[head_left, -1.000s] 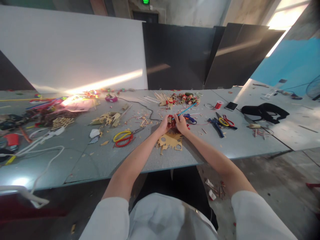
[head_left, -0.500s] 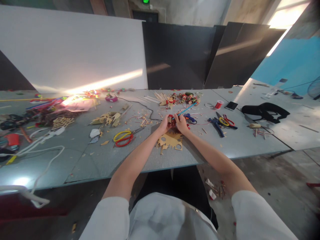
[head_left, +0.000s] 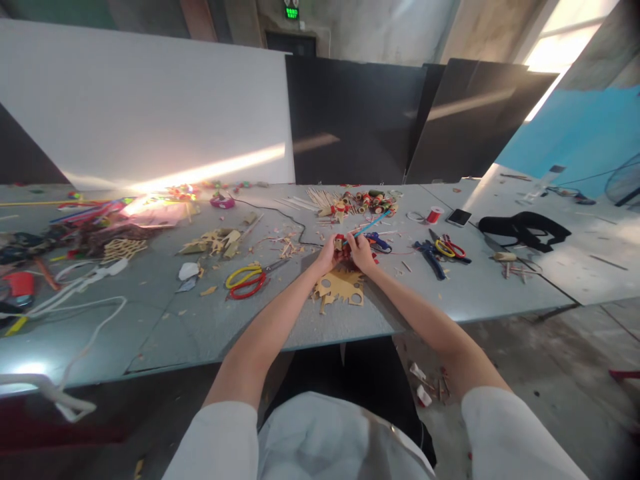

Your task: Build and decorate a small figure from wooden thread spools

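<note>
A white board [head_left: 150, 100] and dark panels [head_left: 350, 120] lined the back of my littered bench [head_left: 190, 333] in a room with bare concrete walls and a lit green exit sign [head_left: 291, 12]. At the far left, white cables [head_left: 75, 290] ran near a lattice of tan sticks [head_left: 124, 249]. Scissors with one yellow and one red handle [head_left: 245, 281] lay open to the left of my forearms. At the center, my left hand [head_left: 328, 256] was closed, fingers curled around a small red-and-tan piece [head_left: 339, 243]. My right hand [head_left: 362, 253], just beside it, pinched a thin blue stick [head_left: 376, 223] that slanted up and away to the right; where its near end met the piece was too small to tell. A tan cut-out sheet [head_left: 343, 287] lay between my forearms, on my side of the hands, and red-and-green rolls [head_left: 376, 201] were heaped beyond them. To the right sat blue-handled pliers [head_left: 432, 261], a spool of red thread [head_left: 435, 215], a phone [head_left: 459, 217] and, farther over, a black curved object [head_left: 525, 230].
</note>
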`<state>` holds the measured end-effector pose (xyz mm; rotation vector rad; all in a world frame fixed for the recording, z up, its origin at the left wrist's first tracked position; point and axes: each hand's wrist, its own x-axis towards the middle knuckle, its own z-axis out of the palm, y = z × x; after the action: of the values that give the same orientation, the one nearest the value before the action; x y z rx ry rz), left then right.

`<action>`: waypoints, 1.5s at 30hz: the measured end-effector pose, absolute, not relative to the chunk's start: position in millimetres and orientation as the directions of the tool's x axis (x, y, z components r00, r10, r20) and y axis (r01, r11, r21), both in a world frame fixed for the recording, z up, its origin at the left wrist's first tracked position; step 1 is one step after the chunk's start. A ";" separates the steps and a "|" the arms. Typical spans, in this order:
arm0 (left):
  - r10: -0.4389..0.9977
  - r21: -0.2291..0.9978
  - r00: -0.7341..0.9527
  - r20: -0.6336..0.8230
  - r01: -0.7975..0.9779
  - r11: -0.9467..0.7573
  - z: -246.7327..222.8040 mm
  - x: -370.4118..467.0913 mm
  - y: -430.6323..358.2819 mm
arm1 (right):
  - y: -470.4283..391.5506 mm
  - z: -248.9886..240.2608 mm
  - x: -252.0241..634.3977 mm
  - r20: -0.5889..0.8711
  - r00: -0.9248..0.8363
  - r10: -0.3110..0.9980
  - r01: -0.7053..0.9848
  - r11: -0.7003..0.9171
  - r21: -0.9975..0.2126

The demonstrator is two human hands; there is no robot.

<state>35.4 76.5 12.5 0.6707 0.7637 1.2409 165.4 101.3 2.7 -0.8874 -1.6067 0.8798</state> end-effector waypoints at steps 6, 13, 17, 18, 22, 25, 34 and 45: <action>0.979 0.807 0.159 -0.129 -0.557 0.197 12.8 34.5 75.7 | 96.8 8.6 165.2 0.457 -0.145 0.878 0.164 0.477 -0.864; 0.981 0.822 0.161 -0.112 -0.539 0.182 8.5 34.4 80.1 | 96.1 9.4 166.2 0.444 -0.162 0.881 0.167 0.468 -0.868; 0.984 0.815 0.149 -0.101 -0.555 0.168 9.1 35.0 79.6 | 98.0 7.6 167.1 0.442 -0.174 0.880 0.161 0.468 -0.869; 0.985 0.811 0.141 -0.104 -0.561 0.166 9.7 35.2 79.1 | 98.7 7.3 167.2 0.450 -0.174 0.876 0.163 0.476 -0.864; 0.985 0.797 0.130 -0.113 -0.580 0.168 11.8 35.7 77.8 | 102.0 5.1 167.2 0.467 -0.155 0.870 0.189 0.491 -0.851; 0.984 0.802 0.135 -0.119 -0.571 0.176 11.9 36.0 78.1 | 104.9 2.4 167.4 0.435 -0.167 0.885 0.184 0.462 -0.868; 0.983 0.807 0.144 -0.116 -0.563 0.177 12.9 36.1 76.4 | 101.0 4.4 167.4 0.448 -0.162 0.879 0.163 0.472 -0.867; 0.982 0.803 0.137 -0.128 -0.567 0.184 13.9 35.7 76.8 | 92.9 14.9 166.3 0.454 -0.128 0.882 0.213 0.472 -0.856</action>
<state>35.7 76.8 13.9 0.6814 0.7622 1.2557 166.3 92.9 14.9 -0.9637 -1.6276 0.7647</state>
